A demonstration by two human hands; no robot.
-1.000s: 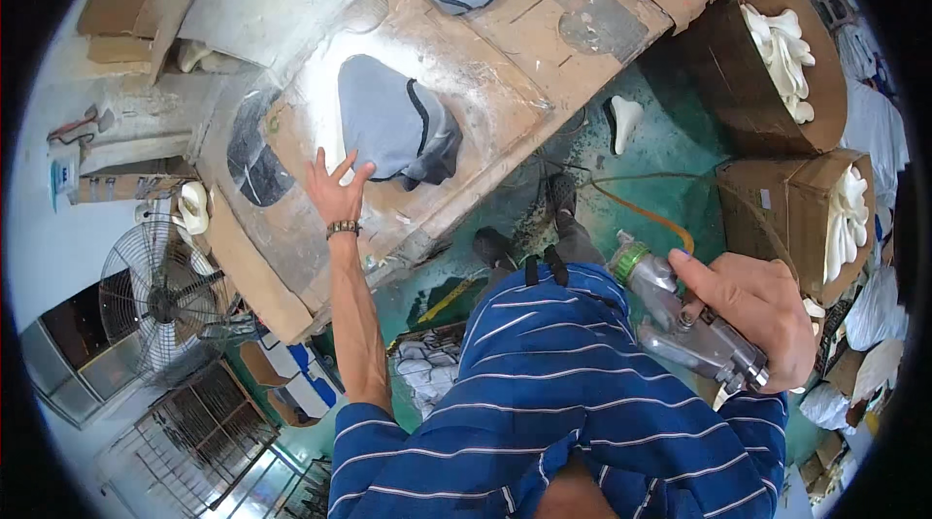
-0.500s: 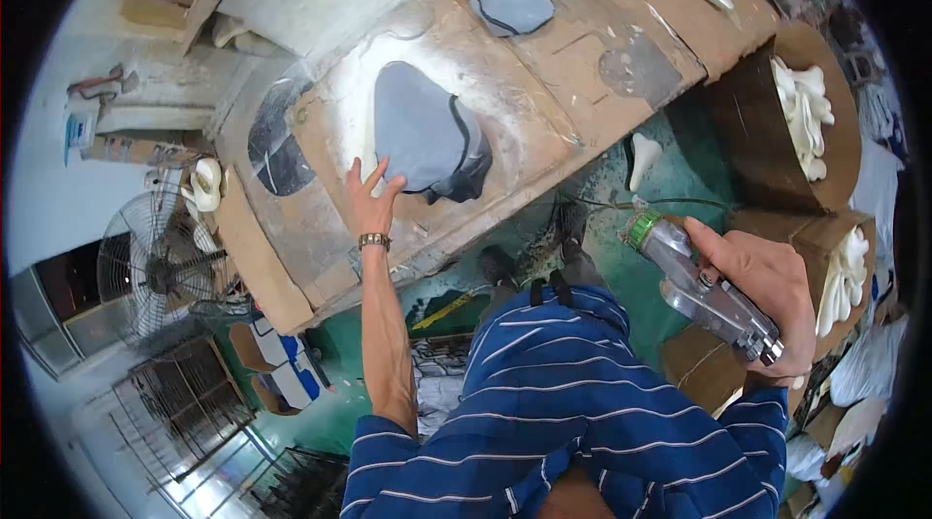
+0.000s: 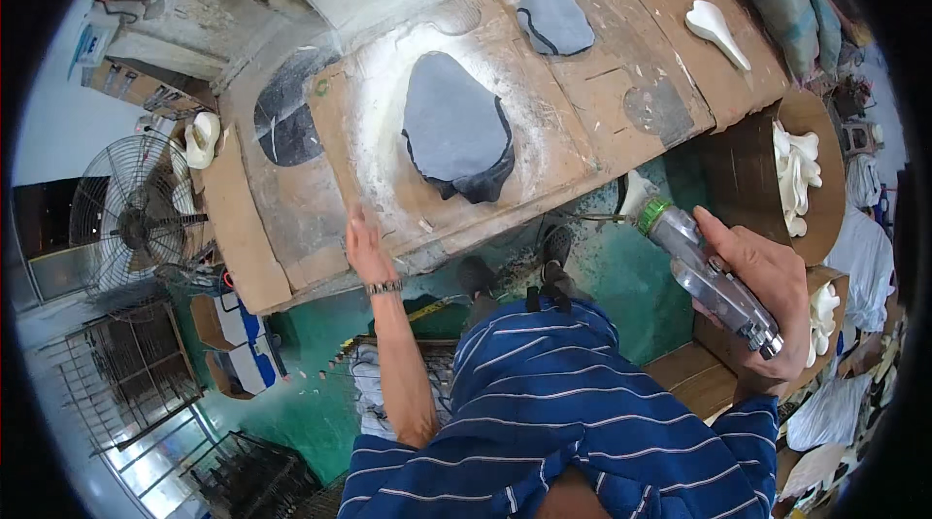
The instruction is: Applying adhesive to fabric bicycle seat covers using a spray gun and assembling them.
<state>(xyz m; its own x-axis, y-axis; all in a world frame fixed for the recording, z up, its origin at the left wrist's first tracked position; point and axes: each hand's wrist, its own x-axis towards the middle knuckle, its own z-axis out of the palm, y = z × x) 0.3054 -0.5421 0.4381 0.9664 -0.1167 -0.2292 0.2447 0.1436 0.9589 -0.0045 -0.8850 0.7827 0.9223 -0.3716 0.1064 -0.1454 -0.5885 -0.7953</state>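
Note:
My right hand (image 3: 767, 286) is wrapped round a grey metal spray gun (image 3: 714, 276) with a green ring, its nozzle end pointing up and left toward the table. My left hand (image 3: 366, 247) is just over the near edge of the table, slightly blurred, fingers stretched out with nothing in them. Beyond it lies a rounded grey sheet piece (image 3: 454, 121) with a ragged black border, surrounded by white overspray. Another grey piece (image 3: 556, 16) with a black edge sits farther back to the right.
The table (image 3: 544, 184) is covered with stained cardboard. A white saddle-shaped part (image 3: 716, 32) lies on its right side. Cardboard boxes (image 3: 748, 169) of similar white parts stand at the right. A wire-guarded fan (image 3: 136, 213) is at the left, near another white part (image 3: 202, 138).
My left hand has come off the larger grey piece and drawn back toward the table's near edge. The spray gun stays in my right hand. The view has shifted slightly.

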